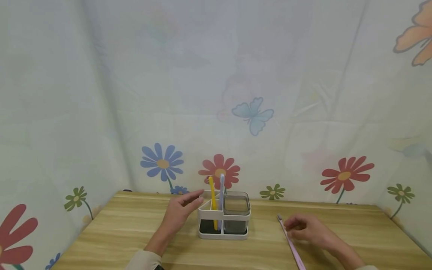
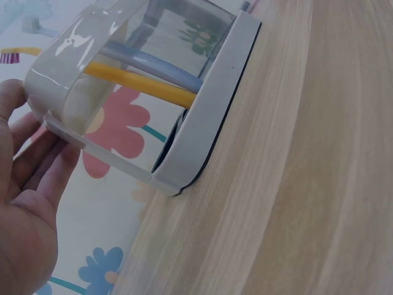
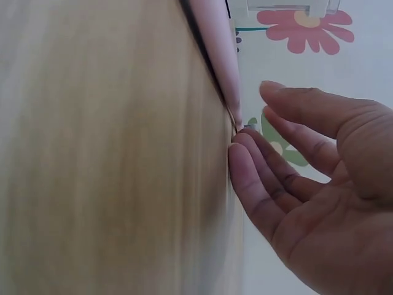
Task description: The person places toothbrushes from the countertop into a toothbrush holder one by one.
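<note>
A white toothbrush holder (image 1: 210,214) stands upright on the table. In its left half are a yellow toothbrush (image 1: 213,193) and a lavender-blue toothbrush (image 1: 221,193); a clear grey cup (image 1: 237,205) fills the right half. My left hand (image 1: 179,210) is at the holder's left side, its extended fingers (image 2: 52,163) right at the upper rim. To the right, a pink toothbrush (image 1: 293,248) lies on the table, head pointing away from me. Beside it, my right hand (image 1: 312,231) has loosely bent fingers (image 3: 245,175) near the brush, with the thumb apart and nothing gripped.
The wood-grain table (image 1: 263,243) carries all of these things. Behind its far edge hangs a pale curtain (image 1: 189,93) printed with flowers and butterflies, and it also closes off both sides.
</note>
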{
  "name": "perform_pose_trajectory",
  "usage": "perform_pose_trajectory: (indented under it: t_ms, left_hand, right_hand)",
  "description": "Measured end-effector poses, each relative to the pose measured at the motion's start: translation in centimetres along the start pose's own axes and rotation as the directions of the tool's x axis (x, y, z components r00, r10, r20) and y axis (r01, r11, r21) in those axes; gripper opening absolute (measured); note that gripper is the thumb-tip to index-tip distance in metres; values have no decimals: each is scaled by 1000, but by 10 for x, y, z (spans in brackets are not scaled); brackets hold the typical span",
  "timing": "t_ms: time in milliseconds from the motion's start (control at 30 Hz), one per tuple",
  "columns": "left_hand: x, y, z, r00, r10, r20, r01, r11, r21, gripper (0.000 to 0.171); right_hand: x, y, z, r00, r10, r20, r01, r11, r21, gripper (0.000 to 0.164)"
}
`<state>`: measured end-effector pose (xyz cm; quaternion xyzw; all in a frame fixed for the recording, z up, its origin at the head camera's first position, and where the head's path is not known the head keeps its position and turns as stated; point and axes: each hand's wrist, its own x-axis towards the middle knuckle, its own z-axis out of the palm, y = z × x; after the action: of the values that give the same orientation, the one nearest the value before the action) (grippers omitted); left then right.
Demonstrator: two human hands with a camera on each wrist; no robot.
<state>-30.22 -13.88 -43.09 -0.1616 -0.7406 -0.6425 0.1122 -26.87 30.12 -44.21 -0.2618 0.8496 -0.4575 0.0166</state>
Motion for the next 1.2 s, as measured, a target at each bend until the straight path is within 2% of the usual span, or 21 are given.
perform_pose_trajectory:
  t_ms: [133, 567, 900, 1100, 1200]
  left_hand:
    - [0, -1, 0, 1000, 4, 2, -4, 1000, 1, 34]
    - [0, 2, 1, 1000, -10, -9, 11, 1000, 22, 34]
    - [1, 0, 0, 1000, -2, -15, 2, 999, 38, 34]
    - [2, -1, 1, 1000, 7, -13, -7, 999, 36, 35]
    - [2, 0, 1, 1000, 1, -8, -1, 999, 33, 35]
  right_hand:
    - [0, -1, 3, 1000, 17, 21, -18, 1000, 22, 20]
    - [0, -4, 11, 997, 75, -9, -75, 994, -76, 20]
    - [3, -10, 16, 993, 106, -42, -110, 990, -91, 22]
    - [2, -12, 15, 989, 137, -51, -140, 988, -67, 22]
    - [1, -12, 14, 989, 134, -59, -136, 990, -33, 30]
